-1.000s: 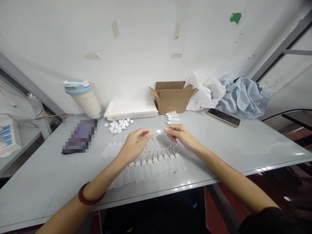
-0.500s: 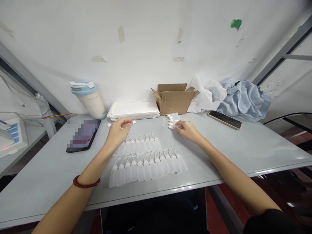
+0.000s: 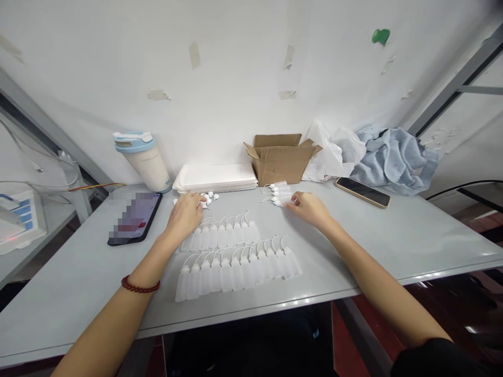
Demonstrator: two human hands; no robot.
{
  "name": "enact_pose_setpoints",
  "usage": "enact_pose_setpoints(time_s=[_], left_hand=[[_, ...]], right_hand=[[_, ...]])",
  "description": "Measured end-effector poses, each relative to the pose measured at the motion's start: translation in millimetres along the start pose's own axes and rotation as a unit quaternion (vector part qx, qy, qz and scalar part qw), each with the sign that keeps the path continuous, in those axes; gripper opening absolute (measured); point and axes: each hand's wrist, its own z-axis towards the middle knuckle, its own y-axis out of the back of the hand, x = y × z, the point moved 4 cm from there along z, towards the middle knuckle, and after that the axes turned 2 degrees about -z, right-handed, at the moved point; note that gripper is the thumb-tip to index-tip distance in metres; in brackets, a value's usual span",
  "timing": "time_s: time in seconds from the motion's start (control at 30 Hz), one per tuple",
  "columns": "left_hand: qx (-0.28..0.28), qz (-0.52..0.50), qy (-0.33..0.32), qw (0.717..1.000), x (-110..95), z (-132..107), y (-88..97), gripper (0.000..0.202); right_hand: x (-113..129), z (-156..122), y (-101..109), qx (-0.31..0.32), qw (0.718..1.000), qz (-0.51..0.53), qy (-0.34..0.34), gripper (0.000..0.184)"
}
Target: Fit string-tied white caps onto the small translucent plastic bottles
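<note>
My left hand [image 3: 187,213] reaches over a small pile of white plastic pieces [image 3: 211,197], perhaps caps. Its fingers are curled down at the pile's left side, and what they hold, if anything, is hidden. At the right, my right hand [image 3: 308,208] is closed with thumb and fingertips at the end of the nearest small translucent bottle [image 3: 281,201]. That bottle lies on its side in a little stack of similar ones [image 3: 280,187] with thin white cords. Two rows of flat translucent bottles with corded white caps lie between my arms: a back row [image 3: 222,236] and a front row [image 3: 236,274].
Along the wall stand a tumbler [image 3: 145,165], a stack of white sheets [image 3: 216,178], an open cardboard box [image 3: 280,166], a plastic bag [image 3: 328,154] and a blue cloth [image 3: 393,157]. One phone [image 3: 135,219] lies left, another phone [image 3: 363,192] right.
My left hand has moved left and lowered onto the white pieces, uncovering more of the pile. My right hand has shifted slightly right along the nearest bottle in the stack.
</note>
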Motion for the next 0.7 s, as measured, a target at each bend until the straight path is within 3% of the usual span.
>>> enact_pose_setpoints(time_s=[0.23,0.37,0.5,0.6,0.7], left_hand=[[0.057,0.042,-0.031,0.997,4,2,-11.4,0.036],[0.074,0.054,-0.038,0.995,2,3,-12.9,0.037],[0.08,0.065,-0.036,0.994,2,3,-12.6,0.036],[0.083,0.073,-0.035,0.993,4,3,-13.9,0.036],[0.085,0.078,-0.035,0.993,7,3,-16.2,0.037]], right_hand=[[0,-4,7,-0.052,0.998,0.02,-0.008,0.036],[14,-11,10,-0.083,0.982,0.139,0.096,0.029],[39,-27,1,-0.01,0.94,0.253,0.23,0.024],[55,-38,-11,0.064,0.918,0.24,0.309,0.025],[63,-45,-19,0.097,0.905,0.211,0.356,0.028]])
